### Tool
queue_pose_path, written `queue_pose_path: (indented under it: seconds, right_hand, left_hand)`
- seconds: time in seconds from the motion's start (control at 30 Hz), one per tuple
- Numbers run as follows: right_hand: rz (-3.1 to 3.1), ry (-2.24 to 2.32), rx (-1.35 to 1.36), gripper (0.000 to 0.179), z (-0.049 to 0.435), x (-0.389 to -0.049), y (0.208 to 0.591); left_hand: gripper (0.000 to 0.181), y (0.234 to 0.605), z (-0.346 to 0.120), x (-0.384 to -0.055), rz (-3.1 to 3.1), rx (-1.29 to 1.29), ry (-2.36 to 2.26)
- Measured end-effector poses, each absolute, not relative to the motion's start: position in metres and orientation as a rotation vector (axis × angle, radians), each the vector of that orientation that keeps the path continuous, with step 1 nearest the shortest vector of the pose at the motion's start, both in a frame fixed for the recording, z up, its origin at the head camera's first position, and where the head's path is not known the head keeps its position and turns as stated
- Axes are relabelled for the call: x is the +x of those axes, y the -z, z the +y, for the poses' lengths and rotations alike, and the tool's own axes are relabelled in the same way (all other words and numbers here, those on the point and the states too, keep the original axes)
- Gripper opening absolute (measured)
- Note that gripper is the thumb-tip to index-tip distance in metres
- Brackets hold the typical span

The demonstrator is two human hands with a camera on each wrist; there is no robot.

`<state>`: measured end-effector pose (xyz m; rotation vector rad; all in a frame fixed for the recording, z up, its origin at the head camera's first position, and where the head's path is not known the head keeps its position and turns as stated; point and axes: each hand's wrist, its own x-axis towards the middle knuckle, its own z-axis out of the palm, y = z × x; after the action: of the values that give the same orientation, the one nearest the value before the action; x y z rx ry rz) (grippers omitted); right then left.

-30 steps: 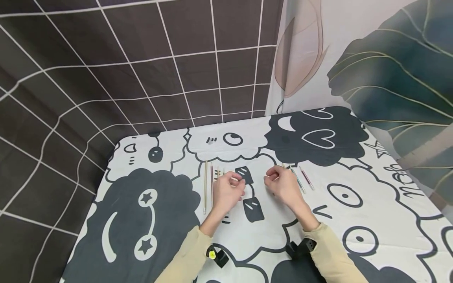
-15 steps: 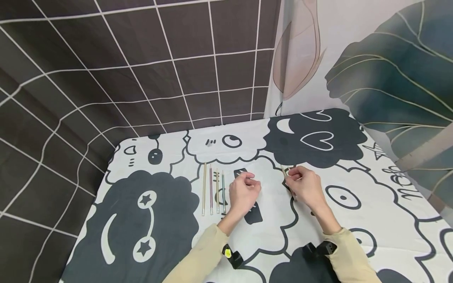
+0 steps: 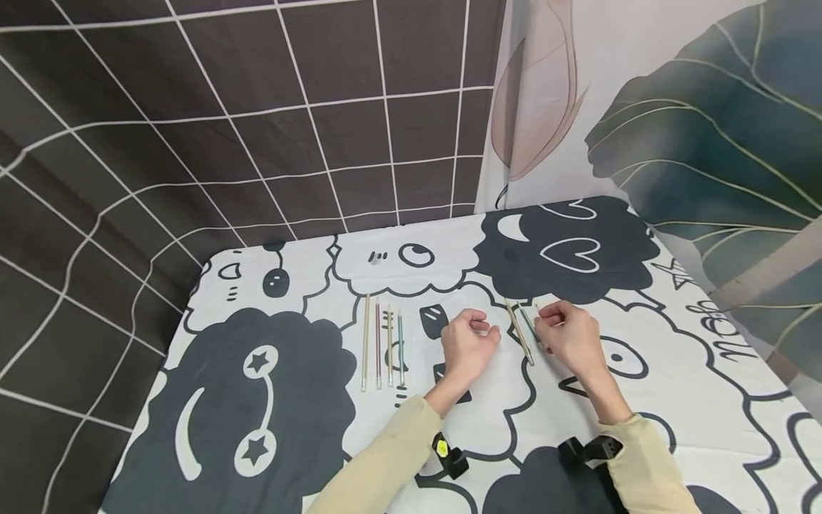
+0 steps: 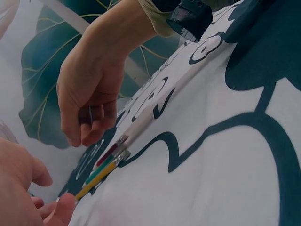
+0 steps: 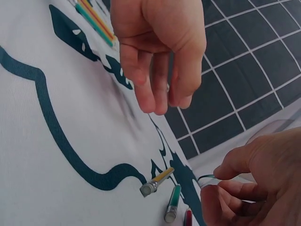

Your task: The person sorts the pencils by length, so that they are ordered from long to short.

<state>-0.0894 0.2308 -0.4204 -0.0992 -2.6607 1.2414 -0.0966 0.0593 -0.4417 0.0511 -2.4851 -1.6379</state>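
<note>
In the head view, my right hand (image 3: 570, 339) is low over the cloth at the right-hand group of pencils, fingers loosely bent. A gold pencil (image 3: 519, 332) and a teal pencil (image 3: 529, 325) lie slanted just left of it. A red pencil (image 4: 113, 150) lies beside them under this hand, mostly hidden in the head view. The right wrist view shows a gap between the thumb and forefinger (image 5: 235, 162). My left hand (image 3: 471, 345) hovers further left with relaxed, bent fingers and nothing in them.
Several pencils (image 3: 378, 343) lie side by side in a row left of my left hand. The table wears a black-and-white cartoon cloth (image 3: 437, 435). A dark grid curtain (image 3: 257, 128) stands behind and to the left, a leaf-print curtain (image 3: 700, 143) at the right.
Both hands have moved right. The left hand has left the pencil row, which now shows fully. The right hand has passed from the gold pencil toward the red one.
</note>
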Motion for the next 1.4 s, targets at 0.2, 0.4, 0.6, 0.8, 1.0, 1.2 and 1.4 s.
queue_pose_path:
  seconds: [0.2, 0.4, 0.6, 0.8, 1.0, 1.2, 1.4]
  right_hand:
    - [-2.644, -1.259, -0.111, 0.013, 0.233, -0.092, 0.423]
    - [-2.646, -1.235, -0.119, 0.013, 0.231, -0.094, 0.427]
    - [-2.665, -1.171, -0.129, 0.015, 0.229, -0.096, 0.429]
    - [-2.672, -1.106, -0.125, 0.014, 0.229, -0.096, 0.430]
    - [-2.682, -1.100, -0.129, 0.015, 0.231, -0.095, 0.430]
    - [-2.672, -1.089, -0.131, 0.015, 0.232, -0.095, 0.430]
    - [-2.664, -1.093, -0.127, 0.014, 0.234, -0.094, 0.432]
  left_hand:
    - [0.020, 0.440, 0.072, -0.098, -2.489, 0.091, 1.672]
    - [0.021, 0.442, 0.084, -0.098, -2.476, 0.119, 1.687]
    - [0.021, 0.445, 0.092, -0.101, -2.467, 0.116, 1.657]
    - [0.023, 0.446, 0.098, -0.103, -2.536, 0.155, 1.582]
    - [0.028, 0.446, 0.102, -0.105, -2.606, 0.179, 1.531]
    - [0.030, 0.447, 0.103, -0.107, -2.664, 0.160, 1.470]
    - [0.031, 0.446, 0.103, -0.108, -2.730, 0.153, 1.397]
